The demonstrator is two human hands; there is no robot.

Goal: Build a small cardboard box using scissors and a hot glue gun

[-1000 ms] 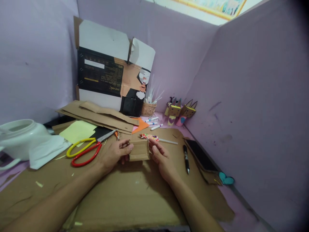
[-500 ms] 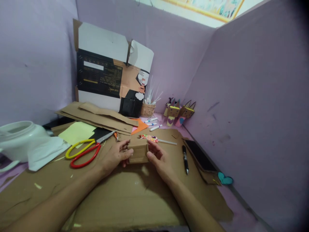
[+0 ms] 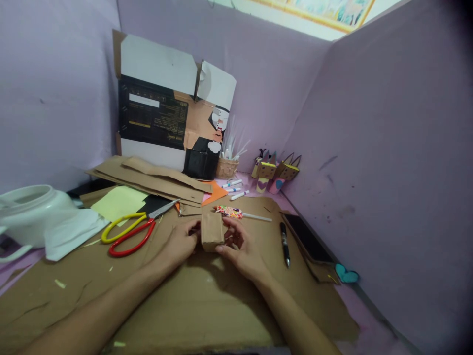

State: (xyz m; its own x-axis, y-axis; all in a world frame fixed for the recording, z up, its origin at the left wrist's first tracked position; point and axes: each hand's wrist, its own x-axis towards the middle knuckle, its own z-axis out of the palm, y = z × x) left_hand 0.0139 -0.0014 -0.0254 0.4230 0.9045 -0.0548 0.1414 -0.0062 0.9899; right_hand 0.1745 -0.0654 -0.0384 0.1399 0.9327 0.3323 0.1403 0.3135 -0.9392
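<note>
A small brown cardboard piece (image 3: 212, 231), folded into a narrow box shape, stands on the cardboard sheet (image 3: 192, 301) that covers the desk. My left hand (image 3: 181, 244) grips its left side with curled fingers. My right hand (image 3: 240, 246) holds the right side, thumb near the bottom edge and fingers behind. Both forearms reach in from the bottom of the view.
Red and yellow scissors (image 3: 129, 229) lie left of my hands. A black pen (image 3: 285, 242) and a dark phone (image 3: 305, 236) lie to the right, a patterned stick (image 3: 236, 213) just behind. A white jug (image 3: 25, 212), stacked cardboard (image 3: 148, 177), a printed box (image 3: 166, 113) and small paper figures (image 3: 275, 172) stand further back.
The cardboard piece has been folded narrower and turned upright between my hands. Both hands have closed in toward each other around it.
</note>
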